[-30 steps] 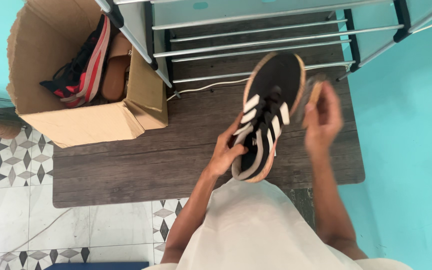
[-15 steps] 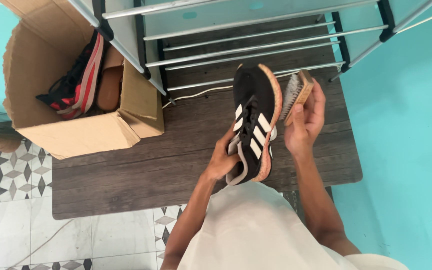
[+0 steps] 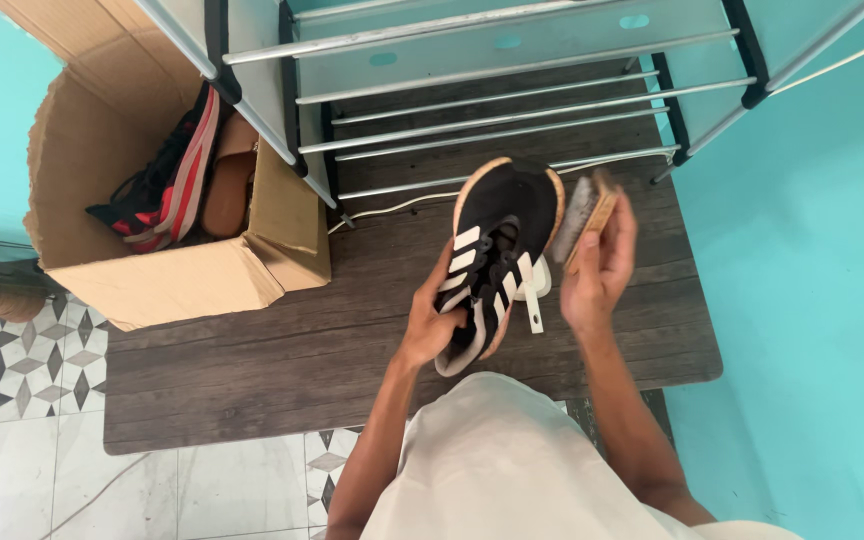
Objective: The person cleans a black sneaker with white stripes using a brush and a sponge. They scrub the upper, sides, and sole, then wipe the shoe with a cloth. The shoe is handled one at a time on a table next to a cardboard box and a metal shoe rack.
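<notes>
My left hand [image 3: 434,318] grips a black sneaker [image 3: 500,245] with white side stripes and a tan sole edge, holding it by the heel with the toe pointing away from me. My right hand [image 3: 597,272] holds a wooden-backed brush [image 3: 584,214], bristles facing the sneaker's right side near the toe. A small white tool [image 3: 535,292] lies on the dark wood mat just below the shoe, between my hands. My lap in light trousers fills the bottom of the view.
A metal shoe rack [image 3: 472,95] stands at the far edge of the dark wooden mat [image 3: 252,350]. An open cardboard box [image 3: 167,265] at left holds a red-and-black sneaker [image 3: 167,185]. Patterned tiles lie lower left; turquoise walls flank both sides.
The sneaker has turned from sole-up to its striped side and upper facing me. The brush stays by its right side near the toe, and the view has shifted slightly.
</notes>
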